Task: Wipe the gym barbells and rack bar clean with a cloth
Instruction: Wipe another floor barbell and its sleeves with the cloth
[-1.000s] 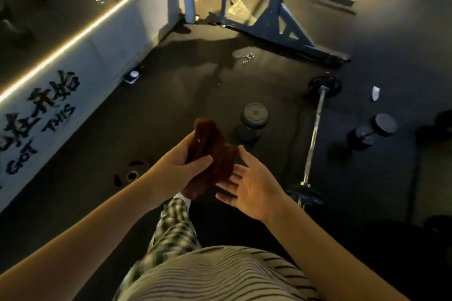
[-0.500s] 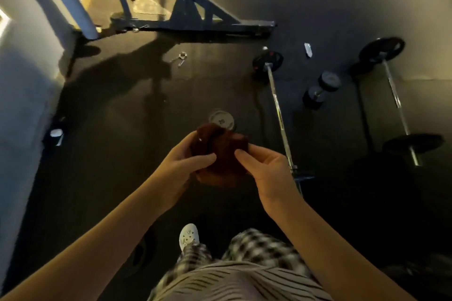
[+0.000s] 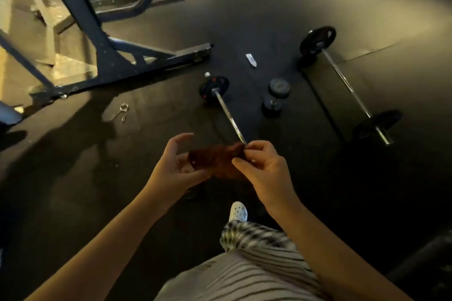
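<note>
Dark red-brown crumpled cloth (image 3: 216, 160): held in the air at mid-frame, above the black rubber floor (image 3: 73, 190), stretched between my two hands.

My right hand (image 3: 264, 166): thumb and forefinger curled, pinching the cloth's right edge; the other fingers are folded in behind.

My left hand (image 3: 175, 166): cupped and loose. The upper fingers are lifted clear of the cloth, and its left end lies against the palm side with the thumb beneath. No firm grip seen there.

Nearer chrome barbell (image 3: 228, 116): flat on the floor, running from its black plate with red marks (image 3: 214, 87) toward my hands. Its near end is hidden behind the cloth; contact cannot be told.

Second chrome barbell with two black plates (image 3: 347, 85): on the floor to the right, well apart from the first.

Black round-headed dumbbell (image 3: 275, 98): between the two barbells.

Small white object (image 3: 251, 59): beyond the dumbbell, kind unclear.

Dark blue steel rack frame (image 3: 105, 56): upper left, its foot near the first barbell's plate.

Metal spring collar clip (image 3: 121, 111): loose on the floor, below the rack.

White perforated shoe (image 3: 238, 211): below my hands.
</note>
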